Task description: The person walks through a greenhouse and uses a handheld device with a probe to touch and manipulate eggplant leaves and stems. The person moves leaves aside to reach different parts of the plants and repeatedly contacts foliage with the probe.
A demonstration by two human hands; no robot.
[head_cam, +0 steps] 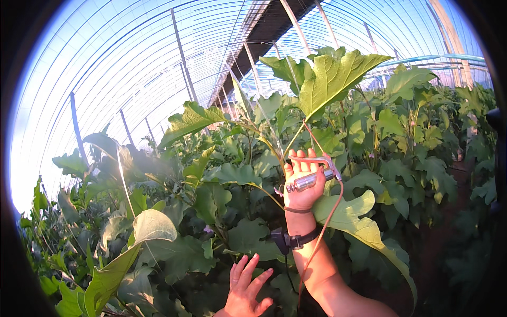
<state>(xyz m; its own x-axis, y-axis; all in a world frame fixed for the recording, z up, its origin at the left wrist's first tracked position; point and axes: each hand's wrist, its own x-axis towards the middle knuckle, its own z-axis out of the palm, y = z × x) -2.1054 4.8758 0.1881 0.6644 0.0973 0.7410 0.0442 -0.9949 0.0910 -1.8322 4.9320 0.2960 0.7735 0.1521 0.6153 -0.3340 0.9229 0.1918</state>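
Observation:
My right hand (303, 186) is raised, palm towards me, among eggplant plants. It holds a small metal trigger device (311, 183), apparently a hand sprayer, with a silver cylinder and lever across the palm. A thin reddish tube (334, 212) runs from it down along the forearm. Another thin reddish length (313, 136) rises from its top to the base of a large sunlit leaf (332, 79). A plant stem (282, 162) stands just left of the fingers. Lower down, my left hand (247, 287) has its back towards me, fingers spread, holding nothing, in front of dark leaves.
Dense eggplant foliage (166, 253) surrounds both hands. A broad leaf (364, 222) hangs beside my right forearm. Purple flowers (208, 229) show between leaves. Strings (124, 178) and posts (182, 55) rise under the arched greenhouse roof (130, 47). Shaded soil (443, 226) lies at right.

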